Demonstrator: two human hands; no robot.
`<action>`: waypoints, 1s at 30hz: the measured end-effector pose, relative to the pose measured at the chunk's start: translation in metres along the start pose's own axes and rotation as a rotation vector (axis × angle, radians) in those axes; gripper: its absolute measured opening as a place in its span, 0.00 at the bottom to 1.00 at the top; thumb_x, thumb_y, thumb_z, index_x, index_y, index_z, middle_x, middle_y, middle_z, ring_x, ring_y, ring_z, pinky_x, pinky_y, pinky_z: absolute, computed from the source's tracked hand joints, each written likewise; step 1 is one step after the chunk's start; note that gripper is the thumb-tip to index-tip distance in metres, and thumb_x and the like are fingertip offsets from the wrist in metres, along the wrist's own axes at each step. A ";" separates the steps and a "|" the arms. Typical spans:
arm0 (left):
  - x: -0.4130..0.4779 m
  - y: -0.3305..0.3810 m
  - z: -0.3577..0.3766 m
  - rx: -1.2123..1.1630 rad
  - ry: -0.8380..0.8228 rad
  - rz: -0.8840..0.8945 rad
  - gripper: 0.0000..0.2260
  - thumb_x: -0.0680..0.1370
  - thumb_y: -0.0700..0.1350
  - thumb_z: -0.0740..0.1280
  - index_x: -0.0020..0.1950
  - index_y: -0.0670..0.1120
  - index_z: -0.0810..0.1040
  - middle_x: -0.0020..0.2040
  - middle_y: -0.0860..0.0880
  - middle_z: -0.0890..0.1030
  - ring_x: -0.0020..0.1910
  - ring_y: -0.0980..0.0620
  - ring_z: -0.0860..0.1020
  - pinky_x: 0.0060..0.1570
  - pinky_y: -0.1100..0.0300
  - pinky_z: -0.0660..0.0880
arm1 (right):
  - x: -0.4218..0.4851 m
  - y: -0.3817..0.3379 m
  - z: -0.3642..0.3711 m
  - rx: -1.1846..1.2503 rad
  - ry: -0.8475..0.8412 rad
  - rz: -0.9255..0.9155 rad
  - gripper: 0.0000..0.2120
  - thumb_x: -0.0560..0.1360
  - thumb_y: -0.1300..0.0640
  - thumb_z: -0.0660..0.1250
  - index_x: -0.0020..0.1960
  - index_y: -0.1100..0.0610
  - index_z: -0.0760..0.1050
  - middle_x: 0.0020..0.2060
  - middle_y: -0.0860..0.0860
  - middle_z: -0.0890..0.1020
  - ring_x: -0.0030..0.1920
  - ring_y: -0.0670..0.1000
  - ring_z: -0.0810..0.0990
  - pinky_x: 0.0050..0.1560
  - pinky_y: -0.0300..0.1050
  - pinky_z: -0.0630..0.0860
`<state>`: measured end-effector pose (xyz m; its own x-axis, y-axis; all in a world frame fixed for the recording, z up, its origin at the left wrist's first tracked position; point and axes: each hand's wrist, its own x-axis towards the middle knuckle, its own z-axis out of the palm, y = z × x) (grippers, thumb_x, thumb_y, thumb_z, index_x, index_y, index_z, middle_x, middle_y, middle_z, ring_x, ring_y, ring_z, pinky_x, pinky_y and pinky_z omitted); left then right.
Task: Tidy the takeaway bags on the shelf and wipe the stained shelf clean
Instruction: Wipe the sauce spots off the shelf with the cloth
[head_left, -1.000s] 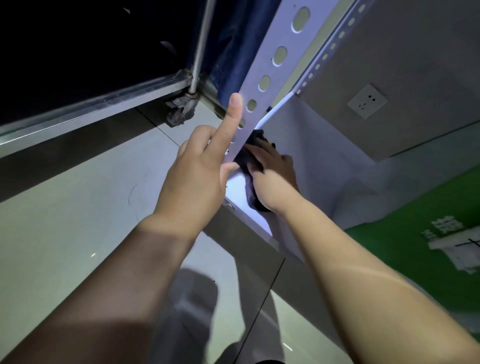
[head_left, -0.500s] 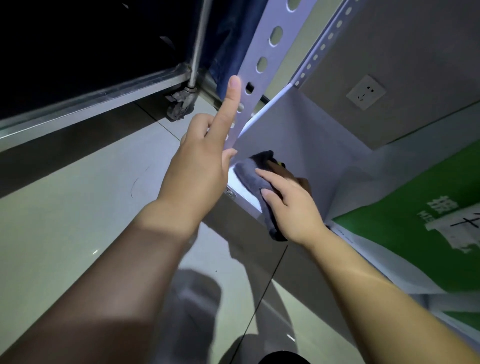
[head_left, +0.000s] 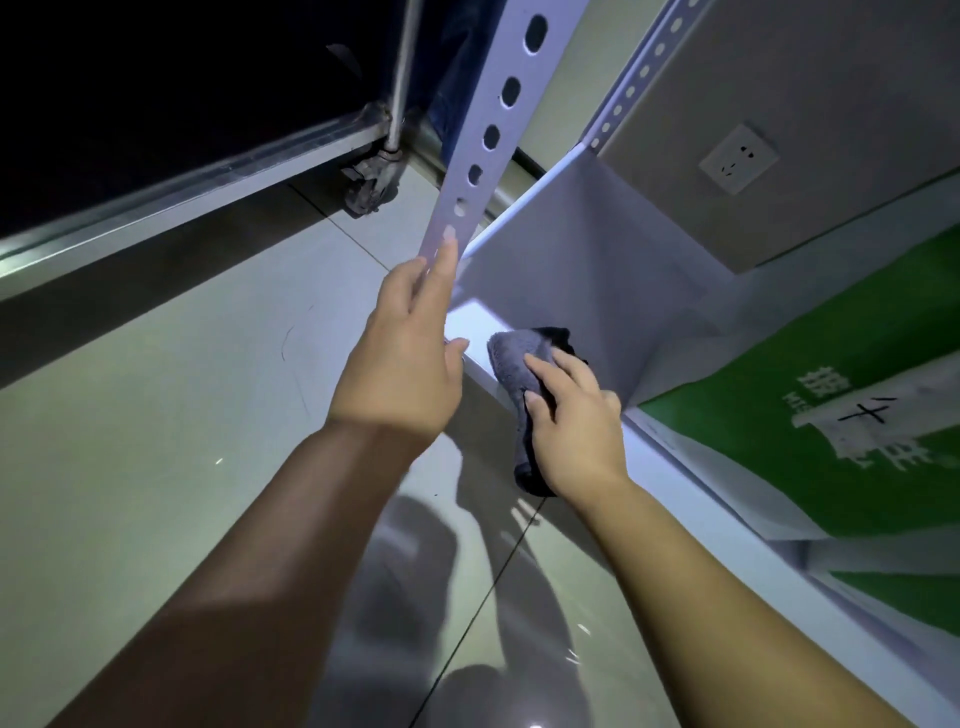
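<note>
Cloth (head_left: 511, 374) is sitting mid-frame, draped over the front lip of the shelf (head_left: 561, 270), w/ one end hanging below the lip. It's looking soft, thick & light, so it'll prob be bunching and sliding rather than resisting. It's wanting a flat hand on top w/ the thumb pinning a fold, not a fingertip pinch. Right hand (head_left: 576, 431) is doing roughly that, holding the cloth w/ fingers spread over its top and thumb digging into the fold. Left hand (head_left: 405, 364) is bracing on the post (head_left: 488, 124) at upper centre, index lying straight along it, thumb touching the shelf lip. Whether the other fingers are hooking round the post, can't tell. Bag (head_left: 831, 415), green & white, is lying at right, seemingly on the same shelf, near the right hand but apart. It's looking thin & limp, prob crumpling if shoved. Shelf is looking like smooth, stiff painted metal, w/ no stain showing in this dim light. Floor (head_left: 156, 415) at left is glossy tile, reflecting. A castor (head_left: 371, 182) is standing upper centre, and a socket (head_left: 737, 158) is showing upper right.
</note>
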<state>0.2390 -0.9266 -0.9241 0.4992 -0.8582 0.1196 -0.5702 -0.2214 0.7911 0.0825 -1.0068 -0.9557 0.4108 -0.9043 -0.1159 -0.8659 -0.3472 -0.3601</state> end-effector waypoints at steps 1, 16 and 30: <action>-0.008 0.006 -0.005 -0.001 -0.025 -0.025 0.29 0.77 0.39 0.63 0.75 0.51 0.56 0.70 0.47 0.63 0.61 0.46 0.71 0.58 0.58 0.69 | -0.005 -0.002 -0.004 0.006 -0.054 0.014 0.19 0.80 0.55 0.57 0.69 0.44 0.67 0.72 0.42 0.62 0.58 0.56 0.64 0.54 0.35 0.56; -0.137 0.169 -0.148 -0.045 -0.226 -0.455 0.14 0.79 0.48 0.61 0.64 0.50 0.72 0.59 0.51 0.77 0.54 0.51 0.76 0.54 0.55 0.73 | -0.162 -0.078 -0.196 0.415 -0.368 -0.098 0.17 0.72 0.67 0.66 0.53 0.47 0.77 0.47 0.33 0.76 0.47 0.32 0.73 0.49 0.21 0.64; -0.166 0.389 -0.281 -0.518 0.003 -0.496 0.08 0.70 0.40 0.72 0.47 0.51 0.80 0.41 0.49 0.83 0.41 0.47 0.82 0.42 0.50 0.80 | -0.269 -0.142 -0.441 0.725 -0.245 -0.292 0.29 0.66 0.57 0.76 0.62 0.40 0.69 0.59 0.36 0.71 0.56 0.38 0.73 0.55 0.37 0.74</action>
<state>0.1177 -0.7395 -0.4677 0.6213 -0.7123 -0.3265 0.1068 -0.3358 0.9358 -0.0309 -0.8240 -0.4658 0.7145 -0.6933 -0.0936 -0.3491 -0.2373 -0.9065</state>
